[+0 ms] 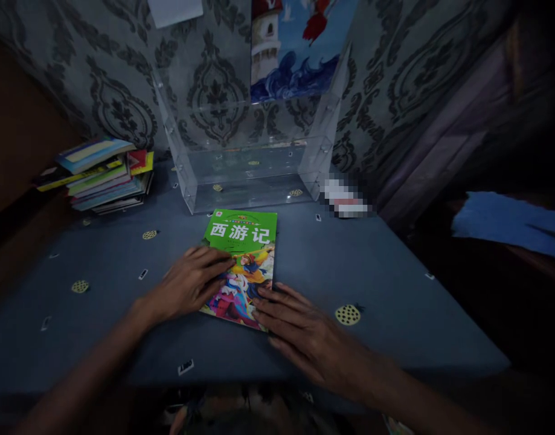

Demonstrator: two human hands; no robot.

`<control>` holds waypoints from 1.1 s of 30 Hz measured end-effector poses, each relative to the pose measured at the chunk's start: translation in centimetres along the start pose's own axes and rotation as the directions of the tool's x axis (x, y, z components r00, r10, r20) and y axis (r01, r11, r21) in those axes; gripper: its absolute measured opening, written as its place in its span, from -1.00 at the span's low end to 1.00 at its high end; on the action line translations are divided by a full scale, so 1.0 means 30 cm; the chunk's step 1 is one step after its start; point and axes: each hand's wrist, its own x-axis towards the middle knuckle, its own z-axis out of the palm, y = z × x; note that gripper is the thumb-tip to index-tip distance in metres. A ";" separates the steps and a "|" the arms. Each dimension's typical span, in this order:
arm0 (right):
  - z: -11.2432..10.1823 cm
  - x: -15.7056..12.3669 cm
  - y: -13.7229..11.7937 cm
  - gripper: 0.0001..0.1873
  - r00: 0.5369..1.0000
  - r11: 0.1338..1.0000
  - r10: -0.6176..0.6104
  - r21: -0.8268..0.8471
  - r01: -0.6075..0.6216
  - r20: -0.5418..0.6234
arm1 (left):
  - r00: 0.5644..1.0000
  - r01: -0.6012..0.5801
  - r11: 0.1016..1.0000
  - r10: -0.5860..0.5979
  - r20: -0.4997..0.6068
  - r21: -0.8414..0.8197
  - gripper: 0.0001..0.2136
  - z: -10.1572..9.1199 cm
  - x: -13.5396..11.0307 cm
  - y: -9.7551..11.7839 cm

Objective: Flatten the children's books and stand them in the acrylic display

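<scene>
A thin book with a green cover and a cartoon picture (241,241) lies flat on the blue-grey tablecloth (386,290) in front of me. My left hand (191,283) rests flat on the book's left lower part, fingers stretched over the cover. My right hand (299,329) lies open at the book's lower right corner, its fingertips touching the edge. Neither hand grips anything.
A clear acrylic shelf stand (250,175) stands behind the book against the patterned wall. A stack of books (102,175) sits at the back left. A blurred-out item (345,199) lies right of the stand. A blue cloth (513,223) lies off the table at right.
</scene>
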 end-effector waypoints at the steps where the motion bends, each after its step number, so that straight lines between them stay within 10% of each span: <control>1: 0.003 -0.002 0.001 -0.64 1.000 1.000 0.003 0.005 -0.003 -0.011 | 1.000 -0.011 1.000 0.011 0.013 -0.004 -0.65 0.005 0.030 0.004; 7: 0.021 -0.015 0.005 -0.64 0.996 1.000 0.010 0.022 -0.008 -0.087 | 0.993 -0.101 0.992 0.105 0.052 -0.076 -0.65 0.034 0.094 0.079; 24: 0.014 0.003 -0.057 -0.71 0.983 0.998 -0.036 0.039 0.044 -0.180 | 0.989 -0.104 0.994 0.105 -0.107 0.013 -0.66 0.031 -0.197 0.161; 33: -0.037 0.091 0.299 -0.66 0.958 0.981 0.193 0.019 -0.193 -0.211 | 0.963 0.158 0.978 -0.122 -0.241 0.136 -0.81 0.044 -0.118 0.144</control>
